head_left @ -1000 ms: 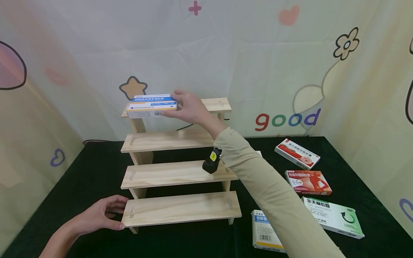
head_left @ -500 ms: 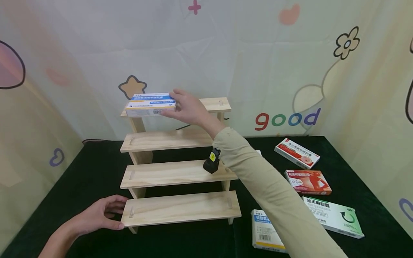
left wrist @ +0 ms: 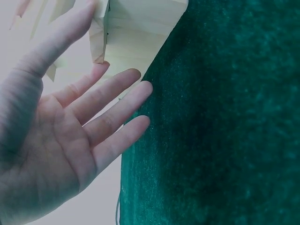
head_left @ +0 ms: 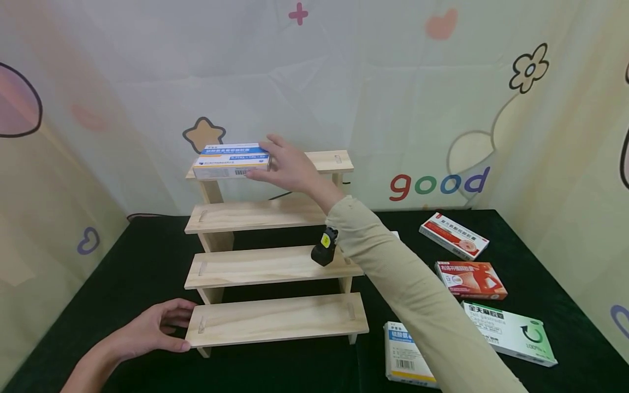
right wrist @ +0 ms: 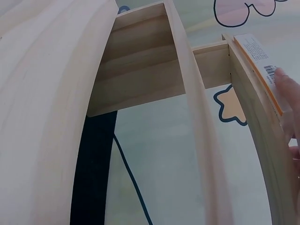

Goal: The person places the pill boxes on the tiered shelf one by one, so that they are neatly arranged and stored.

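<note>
My right hand (head_left: 292, 168) grips a white medicine box (head_left: 230, 161) with blue and yellow stripes by its right end. The box lies flat on the left part of the top board of a four-tier wooden display stand (head_left: 275, 318). In the right wrist view the box (right wrist: 265, 70) sits along that board, with fingertips (right wrist: 287, 84) on its barcode side. My left hand (head_left: 144, 333) holds the left end of the lowest board. Seen from the left wrist, the thumb and index finger span the board's end (left wrist: 98, 35), while the other fingers extend loosely.
On the dark green tablecloth (head_left: 132, 267), right of the stand, lie a white-and-red box (head_left: 454, 236), a red box (head_left: 470, 279), a green-and-white box (head_left: 511, 332) and a blue-and-white box (head_left: 405, 352) partly behind the right sleeve. A printed curtain (head_left: 383, 109) hangs behind.
</note>
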The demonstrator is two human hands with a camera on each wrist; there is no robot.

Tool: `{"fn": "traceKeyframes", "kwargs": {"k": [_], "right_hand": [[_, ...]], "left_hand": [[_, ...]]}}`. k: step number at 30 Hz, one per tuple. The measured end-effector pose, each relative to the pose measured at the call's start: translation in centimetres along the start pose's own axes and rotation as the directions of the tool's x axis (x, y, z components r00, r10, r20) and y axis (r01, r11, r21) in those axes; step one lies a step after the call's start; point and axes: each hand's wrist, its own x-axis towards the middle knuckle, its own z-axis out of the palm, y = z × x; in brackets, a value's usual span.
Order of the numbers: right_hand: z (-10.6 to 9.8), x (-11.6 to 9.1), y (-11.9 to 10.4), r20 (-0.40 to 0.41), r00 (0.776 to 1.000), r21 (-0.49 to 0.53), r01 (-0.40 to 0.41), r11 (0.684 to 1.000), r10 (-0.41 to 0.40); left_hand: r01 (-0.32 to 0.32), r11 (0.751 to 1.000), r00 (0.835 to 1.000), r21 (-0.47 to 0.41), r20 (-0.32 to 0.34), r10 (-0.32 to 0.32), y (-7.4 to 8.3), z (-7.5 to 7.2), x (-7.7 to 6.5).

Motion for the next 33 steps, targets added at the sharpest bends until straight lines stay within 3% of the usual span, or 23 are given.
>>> {"fn": "traceKeyframes", "kwargs": {"k": [15, 33], "right_hand": [[-1.3, -1.3, 1.2, -0.017, 1.0, 0.05, 0.009, 0.999, -0.008], [-4.4, -4.9, 3.6, -0.079, 0.996, 0.056, 0.04, 0.998, -0.035]], "left_hand": [[0.01, 1.0, 1.0, 0.013, -0.005, -0.01, -0.3, 0.0, 0.1], [-0.006, 1.0, 1.0, 0.0, 0.001, 0.006, -0.4, 0.0, 0.1]]}}
